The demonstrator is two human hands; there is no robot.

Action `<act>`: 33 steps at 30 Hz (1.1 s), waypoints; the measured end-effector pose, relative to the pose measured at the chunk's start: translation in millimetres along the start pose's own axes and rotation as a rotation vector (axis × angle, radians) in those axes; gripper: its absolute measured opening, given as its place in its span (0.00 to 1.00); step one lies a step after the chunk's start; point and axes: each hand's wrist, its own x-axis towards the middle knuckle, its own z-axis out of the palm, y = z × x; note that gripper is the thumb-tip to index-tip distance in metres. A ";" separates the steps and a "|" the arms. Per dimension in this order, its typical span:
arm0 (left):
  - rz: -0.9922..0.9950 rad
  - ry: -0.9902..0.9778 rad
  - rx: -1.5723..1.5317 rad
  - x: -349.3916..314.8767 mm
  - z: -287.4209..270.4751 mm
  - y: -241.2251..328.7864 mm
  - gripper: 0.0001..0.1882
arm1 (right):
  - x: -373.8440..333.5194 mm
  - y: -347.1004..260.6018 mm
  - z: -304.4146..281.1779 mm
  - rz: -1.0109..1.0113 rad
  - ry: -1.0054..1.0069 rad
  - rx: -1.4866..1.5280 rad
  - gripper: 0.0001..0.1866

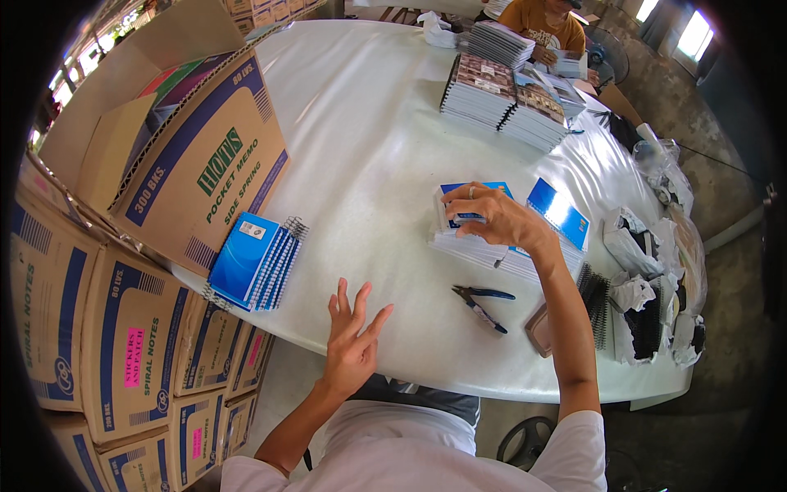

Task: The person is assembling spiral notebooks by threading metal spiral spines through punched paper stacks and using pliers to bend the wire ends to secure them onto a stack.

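My left hand (354, 336) is held over the near part of the white table, fingers spread and holding nothing. My right hand (492, 216) is on top of a stack of unbound blue-covered notepads (492, 246), its fingers curled toward the thumb. What sits in that pinch is largely hidden; a bit of blue and white shows between the fingers. A second blue-covered stack (559, 211) lies just to the right. Nearer me lie cutting pliers (484, 305) with dark blue handles, jaws to the left. At the left, blue spiral notebooks (250, 258) are piled against a box.
A large open cardboard box (205, 164) stands at the left, above stacked cartons (135, 344). Black binding spirals (595, 303), a brown flat object (539, 331) and packets of spirals (639, 320) lie right. Spiral-bound books (504, 98) stand far back, near another person (549, 29).
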 end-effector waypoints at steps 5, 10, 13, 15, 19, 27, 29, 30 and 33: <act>0.081 -0.044 -0.021 15.6 4.0 5.5 0.29 | -2.9 0.5 -0.1 0.049 0.246 -0.070 0.15; 0.157 0.062 -0.167 77.1 33.8 41.6 0.36 | -20.6 -32.0 -21.4 0.035 0.848 -0.383 0.13; 0.251 0.152 -0.063 109.8 55.1 61.2 0.42 | -29.0 -86.4 -18.9 0.234 1.153 -0.122 0.10; 0.320 0.191 0.140 116.3 62.7 62.6 0.39 | -46.8 -111.6 -11.1 0.485 1.210 0.244 0.08; 0.222 -0.048 -0.275 93.7 34.1 48.9 0.29 | -101.6 -103.9 34.5 0.532 1.018 0.499 0.06; -0.243 -0.447 -0.762 44.8 30.3 -36.7 0.38 | -94.4 -103.1 179.7 0.464 0.768 1.132 0.16; -0.255 -0.252 -0.785 48.3 27.9 -22.5 0.44 | -92.7 -104.4 180.9 0.449 0.736 1.008 0.14; -0.260 -0.151 -0.795 51.9 25.2 -13.8 0.48 | -91.8 -106.0 179.4 0.440 0.718 0.945 0.14; -0.279 -0.109 -0.768 39.9 30.4 -19.4 0.51 | -92.8 -107.8 179.9 0.502 0.651 0.859 0.14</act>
